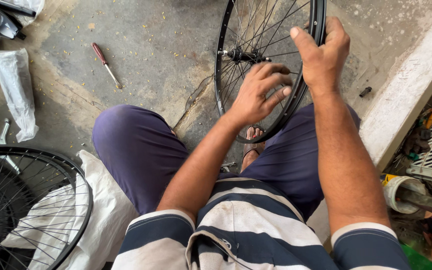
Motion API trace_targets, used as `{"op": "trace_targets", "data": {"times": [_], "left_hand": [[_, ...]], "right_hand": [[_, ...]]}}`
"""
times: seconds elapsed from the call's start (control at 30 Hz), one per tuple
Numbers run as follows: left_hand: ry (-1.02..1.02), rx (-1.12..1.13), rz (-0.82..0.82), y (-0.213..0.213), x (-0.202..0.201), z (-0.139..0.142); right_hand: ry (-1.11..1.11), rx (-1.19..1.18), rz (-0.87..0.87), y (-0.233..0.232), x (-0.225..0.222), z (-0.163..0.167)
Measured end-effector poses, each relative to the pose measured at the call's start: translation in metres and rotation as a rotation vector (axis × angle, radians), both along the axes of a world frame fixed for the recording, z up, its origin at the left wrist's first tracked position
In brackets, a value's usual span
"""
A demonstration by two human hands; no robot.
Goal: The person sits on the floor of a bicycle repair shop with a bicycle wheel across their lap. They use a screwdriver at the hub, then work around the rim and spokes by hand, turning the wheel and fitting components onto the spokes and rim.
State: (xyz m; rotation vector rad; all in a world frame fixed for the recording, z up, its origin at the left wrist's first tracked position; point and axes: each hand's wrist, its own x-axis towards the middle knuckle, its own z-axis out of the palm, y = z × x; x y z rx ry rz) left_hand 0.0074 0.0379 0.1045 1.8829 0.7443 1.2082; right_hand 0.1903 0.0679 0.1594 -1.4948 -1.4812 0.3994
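**A:** Head view first: what do I have in hand?

**B:** I see my right hand [323,50] gripping the black rim of a bicycle wheel [256,65] that stands upright on the concrete floor [166,50], between my knees. Its fingers are clamped over the rim's top right edge, thumb raised. My left hand [258,95] rests on the spokes just below the hub axle [238,54], fingers loosely curled and apart, pinching nothing I can make out.

**A:** How far along does it look?

**B:** My judgement: midway. The wheel is bare, no tyre on it, spokes all laced; the screwdriver [106,64] lies untouched, well apart on the floor.

**A:** Counts?

**B:** Two wheels: this one and a second wheel [31,200] lying on a white sack [101,215] at my left. One screwdriver. One small black part [365,91] near the kerb.
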Motion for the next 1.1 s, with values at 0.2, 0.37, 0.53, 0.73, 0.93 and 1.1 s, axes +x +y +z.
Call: {"op": "trace_targets", "data": {"times": [0.2, 0.37, 0.53, 0.73, 0.93, 1.1], "left_hand": [[0.014, -0.035, -0.286, 0.012, 0.0, -0.014], [-0.105, -0.149, -0.368, 0.007, 0.005, -0.016], [-0.1, -0.185, -0.348, 0.006, 0.01, -0.018], [-0.058, -0.11, -0.319, 0.008, 0.017, -0.022], [-0.019, -0.177, -0.305, 0.004, 0.026, -0.026], [-0.118, -0.192, -0.362, 0.004, 0.026, -0.028]], "right_hand": [[0.098, -0.048, 0.039, -0.008, 0.004, 0.009], [0.128, -0.097, 0.04, -0.008, -0.007, 0.016], [0.12, -0.104, 0.057, 0.001, -0.013, 0.021], [0.071, -0.071, 0.048, 0.006, -0.005, 0.014], [0.056, -0.065, 0.048, 0.007, 0.005, 0.005], [0.082, -0.033, 0.12, 0.004, 0.008, 0.005]]}}
